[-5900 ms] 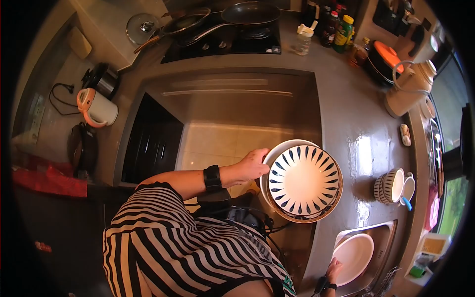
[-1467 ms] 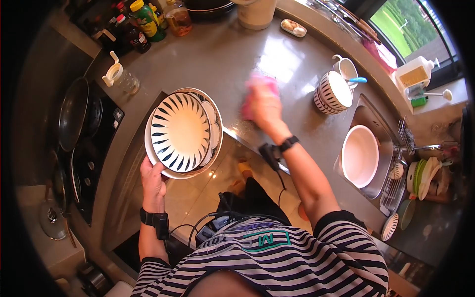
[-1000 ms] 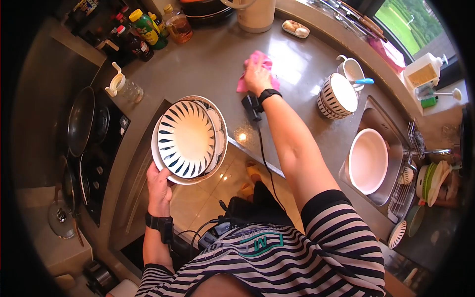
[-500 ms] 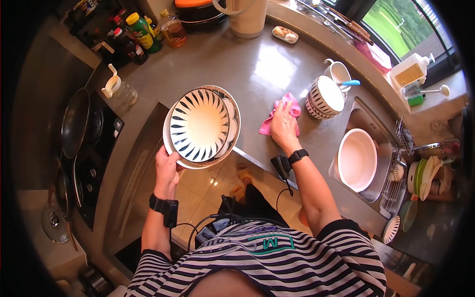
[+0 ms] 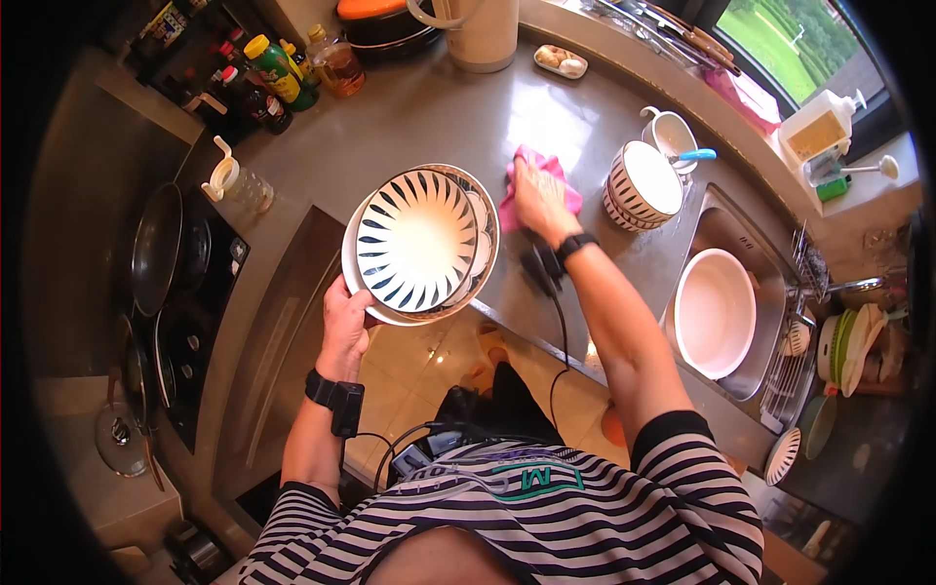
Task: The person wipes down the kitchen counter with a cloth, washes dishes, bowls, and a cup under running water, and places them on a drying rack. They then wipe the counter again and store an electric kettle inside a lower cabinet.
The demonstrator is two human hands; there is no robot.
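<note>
A kitchen is seen from above, over a striped shirt. A stack of dishes (image 5: pixel 417 241) is held over the near edge of the counter (image 5: pixel 429 127) by the left hand (image 5: pixel 346 322), its rim pinched by the thumb; the fingers beneath are mostly hidden. The uppermost dish is white with dark petal marks, tilted slightly. A pink cloth (image 5: pixel 568 201) lies on the counter, pressed down by the right hand (image 5: pixel 542 203); whether it is also gripped cannot be told. Just right of the cloth, patterned bowls (image 5: pixel 642 187) are stacked beside a white mug (image 5: pixel 673 132). Farther right, a pale basin (image 5: pixel 717 312) is set in the metal sink (image 5: pixel 738 222).

The step in hand is judged to be wiping, with the dishes held aside. For another stroke, firm, flat pressure would be called for, the bowls avoided and the stack balanced in one hand; otherwise the upper dishes might slide.
</note>
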